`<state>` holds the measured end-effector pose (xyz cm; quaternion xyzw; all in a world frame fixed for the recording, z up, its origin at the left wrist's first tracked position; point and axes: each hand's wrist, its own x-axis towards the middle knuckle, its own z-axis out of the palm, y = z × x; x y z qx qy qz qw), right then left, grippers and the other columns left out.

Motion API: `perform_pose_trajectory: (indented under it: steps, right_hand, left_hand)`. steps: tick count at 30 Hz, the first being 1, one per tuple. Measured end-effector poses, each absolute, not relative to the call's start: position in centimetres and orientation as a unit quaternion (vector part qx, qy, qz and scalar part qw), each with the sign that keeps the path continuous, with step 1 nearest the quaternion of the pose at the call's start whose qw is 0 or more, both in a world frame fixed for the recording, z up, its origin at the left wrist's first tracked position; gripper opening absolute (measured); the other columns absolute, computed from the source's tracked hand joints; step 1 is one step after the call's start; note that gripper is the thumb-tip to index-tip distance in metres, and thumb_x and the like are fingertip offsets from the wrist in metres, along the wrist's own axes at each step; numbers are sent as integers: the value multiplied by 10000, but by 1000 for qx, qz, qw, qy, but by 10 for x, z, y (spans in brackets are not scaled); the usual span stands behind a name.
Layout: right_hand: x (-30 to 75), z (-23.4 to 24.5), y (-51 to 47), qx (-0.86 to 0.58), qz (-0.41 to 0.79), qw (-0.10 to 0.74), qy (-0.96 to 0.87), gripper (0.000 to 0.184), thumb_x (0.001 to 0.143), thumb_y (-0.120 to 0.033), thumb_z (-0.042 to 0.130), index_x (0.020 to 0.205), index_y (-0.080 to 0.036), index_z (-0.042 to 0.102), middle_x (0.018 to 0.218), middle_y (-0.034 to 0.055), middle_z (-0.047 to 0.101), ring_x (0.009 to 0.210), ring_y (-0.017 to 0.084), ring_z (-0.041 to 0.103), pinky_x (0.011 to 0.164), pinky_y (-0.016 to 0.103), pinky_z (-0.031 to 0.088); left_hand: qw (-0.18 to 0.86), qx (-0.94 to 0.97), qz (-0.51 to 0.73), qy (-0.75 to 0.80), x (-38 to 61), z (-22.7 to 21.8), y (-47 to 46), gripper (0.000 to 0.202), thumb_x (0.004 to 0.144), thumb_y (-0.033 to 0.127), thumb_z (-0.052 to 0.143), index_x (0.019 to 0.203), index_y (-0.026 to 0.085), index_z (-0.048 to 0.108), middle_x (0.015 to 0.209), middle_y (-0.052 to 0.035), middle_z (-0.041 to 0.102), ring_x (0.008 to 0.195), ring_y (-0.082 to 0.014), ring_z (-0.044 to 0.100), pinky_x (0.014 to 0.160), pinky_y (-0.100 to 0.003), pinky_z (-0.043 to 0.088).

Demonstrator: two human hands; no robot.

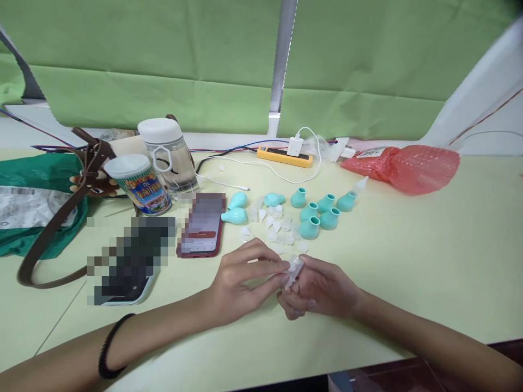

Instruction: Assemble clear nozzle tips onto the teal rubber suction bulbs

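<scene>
My left hand (245, 277) and my right hand (316, 288) meet at the near middle of the pale yellow table (408, 261). Both pinch the same small translucent white plastic piece (295, 268), held between their fingertips. Just beyond the hands lies a scatter of several more translucent white pieces (274, 228). Several teal rubber bulbs (318, 215) stand or lie behind those, some on their sides at the left (236, 209). A black band circles my left wrist (108, 348).
A red-cased phone (202, 226) and a second phone (126, 261) lie to the left. Behind them stand a printed cup (139, 185) and a clear lidded bottle (167, 155), beside a brown-strapped bag (87, 163) and a green bag (36, 201). A yellow power strip (284, 156) and red bubble-wrap bag (408, 166) sit at the back.
</scene>
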<state>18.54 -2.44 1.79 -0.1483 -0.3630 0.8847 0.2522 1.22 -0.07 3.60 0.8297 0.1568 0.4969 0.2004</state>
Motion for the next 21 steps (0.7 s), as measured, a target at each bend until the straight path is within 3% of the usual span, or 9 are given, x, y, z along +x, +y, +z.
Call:
perform_pose_trajectory:
  steps: [3,5,7,11,13,16,18,21]
  right_hand:
    - [185,15,-24,-159,890,237,-354,562,814,-550,183,671,-109,500,444,-35,321,502,119,357,594,293,256]
    - [184,12,-24,-170,887,226,-365,569,809,-561,175,697,-107,499,449,-40,313,484,106,325,584,286,263]
    - [183,12,-24,-186,868,223,-404,531,811,-549,179,711,-124,480,474,-40,320,474,95,293,568,277,269]
    - [186,17,-29,-266,747,215,-571,570,838,-496,44,691,-149,471,479,-21,371,445,97,325,527,272,304]
    - [192,22,-31,-353,559,277,-697,533,852,-466,93,753,-145,507,478,-16,412,444,103,367,511,265,322]
    - [206,31,-25,-438,114,396,-799,306,792,-400,407,927,-146,511,552,-8,494,524,120,437,537,262,344]
    - [216,36,-15,-489,-116,385,-774,312,727,-362,516,946,-140,519,643,26,554,617,153,484,567,276,357]
    - [229,42,1,-612,-243,273,-701,360,701,-422,513,916,-134,539,754,74,594,729,218,523,517,275,337]
  left_hand:
    - [1,888,451,93,9,34,3,118,685,137,601,794,90,592,720,-106,621,656,-180,548,530,-317,470]
    - [-73,901,420,74,8,32,3,152,682,187,607,793,87,575,697,-104,622,655,-199,557,522,-325,470]
    - [-10,899,423,116,8,32,1,152,691,193,604,794,93,555,671,-82,615,638,-175,561,528,-295,477]
    - [228,826,457,239,12,33,-6,102,698,151,593,785,130,543,686,-35,609,638,-119,565,582,-235,491]
    - [309,781,451,303,13,34,-7,177,692,149,587,865,154,550,759,-29,607,694,-121,568,604,-228,499]
    - [423,718,407,375,13,33,-4,335,727,181,540,1059,198,502,895,-42,572,818,-140,540,621,-231,500]
    - [493,683,380,382,13,32,1,333,758,202,501,1091,205,494,977,-55,551,880,-150,515,679,-256,489]
    - [558,640,367,380,14,30,6,254,741,201,526,993,173,545,997,-59,552,920,-155,502,769,-276,449]
